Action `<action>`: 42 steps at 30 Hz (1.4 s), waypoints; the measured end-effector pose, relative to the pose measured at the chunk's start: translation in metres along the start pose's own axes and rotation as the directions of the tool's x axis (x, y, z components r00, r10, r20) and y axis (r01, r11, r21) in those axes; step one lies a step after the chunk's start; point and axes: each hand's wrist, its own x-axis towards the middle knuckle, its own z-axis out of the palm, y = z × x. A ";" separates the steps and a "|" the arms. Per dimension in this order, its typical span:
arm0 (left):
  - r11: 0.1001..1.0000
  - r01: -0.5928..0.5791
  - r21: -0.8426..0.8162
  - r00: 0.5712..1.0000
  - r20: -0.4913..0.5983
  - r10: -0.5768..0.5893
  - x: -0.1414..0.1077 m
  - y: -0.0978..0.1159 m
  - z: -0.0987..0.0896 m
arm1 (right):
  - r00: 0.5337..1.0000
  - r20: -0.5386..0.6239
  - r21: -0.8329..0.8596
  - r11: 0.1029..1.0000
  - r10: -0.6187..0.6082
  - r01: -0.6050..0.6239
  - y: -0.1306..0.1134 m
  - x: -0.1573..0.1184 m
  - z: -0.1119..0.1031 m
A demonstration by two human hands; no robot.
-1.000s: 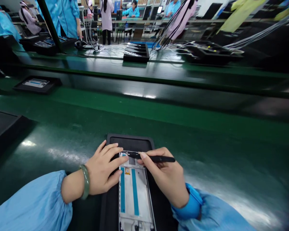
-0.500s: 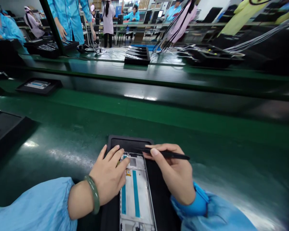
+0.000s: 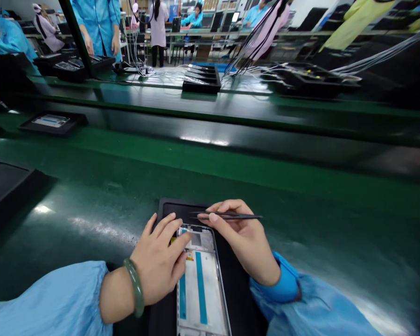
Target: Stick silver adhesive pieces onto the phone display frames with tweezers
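A silver phone frame with two blue strips lies in a black tray. My left hand, with a green bangle at the wrist, rests on the frame's upper left edge, fingers spread. A small orange-yellow part shows under its fingers. My right hand pinches black tweezers above the frame's top end. The tweezers lie nearly level, and their tips point left over the tray's bare upper part.
Another black tray is at the left edge. Farther back at left, a tray holds a similar frame. Beyond the green bench are a raised shelf, a slotted black box, cables and several people.
My right hand and the tweezers have shifted left and slightly up over the tray. The phone frame sits slightly lower and to the right in view. My left hand stays on its edge.
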 end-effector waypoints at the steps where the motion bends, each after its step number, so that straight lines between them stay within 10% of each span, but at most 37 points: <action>1: 1.000 0.001 -0.001 1.000 0.002 -0.001 0.000 0.000 0.000 | 1.000 0.016 -0.025 1.000 -0.014 0.014 0.000 0.000 -0.001; 42: 0.999 -0.011 -0.032 1.000 -0.026 0.010 0.001 -0.002 -0.001 | 0.994 0.103 -0.289 0.956 -0.020 0.049 0.004 -0.004 0.000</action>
